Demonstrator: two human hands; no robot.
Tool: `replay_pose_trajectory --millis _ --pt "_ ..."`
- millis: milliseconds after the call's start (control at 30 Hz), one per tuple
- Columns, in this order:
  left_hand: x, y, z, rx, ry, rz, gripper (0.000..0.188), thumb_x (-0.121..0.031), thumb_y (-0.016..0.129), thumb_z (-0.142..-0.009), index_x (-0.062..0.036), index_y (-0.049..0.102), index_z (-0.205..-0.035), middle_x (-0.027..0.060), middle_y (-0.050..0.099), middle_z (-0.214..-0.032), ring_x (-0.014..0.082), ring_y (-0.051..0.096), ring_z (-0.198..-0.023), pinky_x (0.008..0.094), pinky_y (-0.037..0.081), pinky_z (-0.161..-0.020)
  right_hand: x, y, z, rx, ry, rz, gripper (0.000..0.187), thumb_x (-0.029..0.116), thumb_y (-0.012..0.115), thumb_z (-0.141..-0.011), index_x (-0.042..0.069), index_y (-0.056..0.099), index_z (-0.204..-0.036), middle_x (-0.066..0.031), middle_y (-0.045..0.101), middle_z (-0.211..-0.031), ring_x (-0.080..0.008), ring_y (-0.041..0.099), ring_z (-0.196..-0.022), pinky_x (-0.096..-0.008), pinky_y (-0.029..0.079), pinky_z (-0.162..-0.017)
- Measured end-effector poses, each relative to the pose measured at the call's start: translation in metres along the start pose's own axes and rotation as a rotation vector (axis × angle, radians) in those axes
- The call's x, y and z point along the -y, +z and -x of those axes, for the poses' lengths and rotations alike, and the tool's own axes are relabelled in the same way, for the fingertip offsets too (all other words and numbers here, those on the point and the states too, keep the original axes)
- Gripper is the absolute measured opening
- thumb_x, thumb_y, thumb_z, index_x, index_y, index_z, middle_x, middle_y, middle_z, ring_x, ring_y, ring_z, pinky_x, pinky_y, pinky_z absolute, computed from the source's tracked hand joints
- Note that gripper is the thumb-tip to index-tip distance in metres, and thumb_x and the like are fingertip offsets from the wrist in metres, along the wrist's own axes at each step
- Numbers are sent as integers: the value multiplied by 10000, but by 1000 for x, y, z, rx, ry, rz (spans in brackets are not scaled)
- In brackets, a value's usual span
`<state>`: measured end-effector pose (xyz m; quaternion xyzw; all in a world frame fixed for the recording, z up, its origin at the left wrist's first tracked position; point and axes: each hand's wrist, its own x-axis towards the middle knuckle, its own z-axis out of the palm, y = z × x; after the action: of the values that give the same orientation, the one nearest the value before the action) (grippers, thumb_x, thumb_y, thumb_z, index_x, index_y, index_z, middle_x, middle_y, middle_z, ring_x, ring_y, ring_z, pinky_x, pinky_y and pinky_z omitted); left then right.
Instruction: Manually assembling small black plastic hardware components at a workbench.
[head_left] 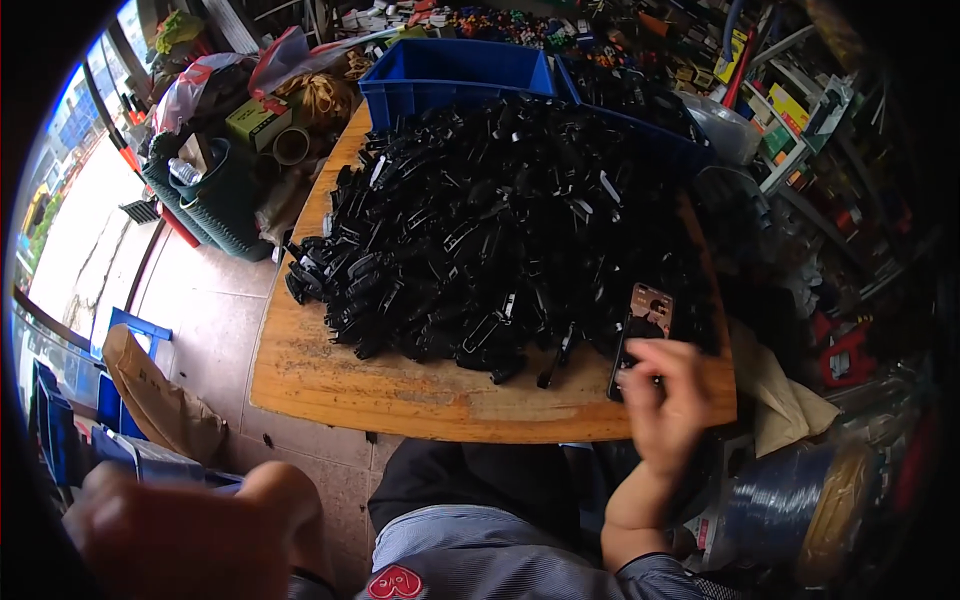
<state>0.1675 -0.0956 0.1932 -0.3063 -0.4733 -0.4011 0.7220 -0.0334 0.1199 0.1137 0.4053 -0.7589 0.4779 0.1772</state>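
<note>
My right hand (668, 400) is over the lower part of a phone (648, 310) with a lit screen, which lies at the right of the wooden table (420, 400). Its fingers are bent and slightly apart, and I see nothing held in them. Whether a fingertip touches the screen is unclear. My left hand (150, 530) is off the table at the lower left, close to the camera and smeared by motion, so its fingers cannot be read. A large heap of small black plastic clip-like parts (480, 230) covers most of the tabletop.
A blue bin (455, 75) stands behind the heap, with another blue bin (640, 130) of black parts beside it. Dark green baskets (215, 190) and a brown cardboard piece (155, 395) are on the left. A wrapped roll (780, 510) sits at the lower right.
</note>
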Motion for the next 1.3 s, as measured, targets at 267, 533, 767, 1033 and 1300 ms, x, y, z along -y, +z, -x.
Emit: replay_pose_trajectory --millis 267,533,767,1033,1300 --pt "87 12 187 1217 -543 -768 440 -78 564 -660 -45 568 -1098 85 508 -1046 236 472 -933 331 387 -762 -48 76 61 168 173 165 371 223 730 -718 61 601 -1026 -76 529 -872 -230 569 -731 -332 473 -633" --pt "92 14 201 1267 -483 -814 509 -59 542 -644 -90 549 -1152 62 533 -1013 240 486 -906 348 390 -767 -47 73 59 213 251 221 261 167 732 -698 52 568 -867 -73 540 -838 -255 571 -732 -327 461 -607" --pt "89 16 192 1069 -541 -718 444 -17 538 -725 -56 529 -1167 106 518 -1019 247 518 -887 322 420 -745 -60 72 68 -9 269 -142 234 93 651 -798 28 555 -1002 -32 538 -774 -106 503 -623 -232 415 -553" --pt "70 9 175 268 -1674 253 290 13 512 -808 -10 586 -1087 96 472 -1206 150 556 -903 281 495 -753 -38 71 69 120 767 -1303 304 220 569 -885 9 508 -1095 -47 560 -842 -108 539 -681 -232 453 -627" --pt "68 -1 191 437 -1482 130 300 15 584 -810 2 553 -1108 126 456 -1234 192 533 -1046 268 479 -800 -23 82 62 185 654 -1250 252 173 618 -856 20 516 -1028 -55 568 -822 -109 538 -664 -231 447 -625"
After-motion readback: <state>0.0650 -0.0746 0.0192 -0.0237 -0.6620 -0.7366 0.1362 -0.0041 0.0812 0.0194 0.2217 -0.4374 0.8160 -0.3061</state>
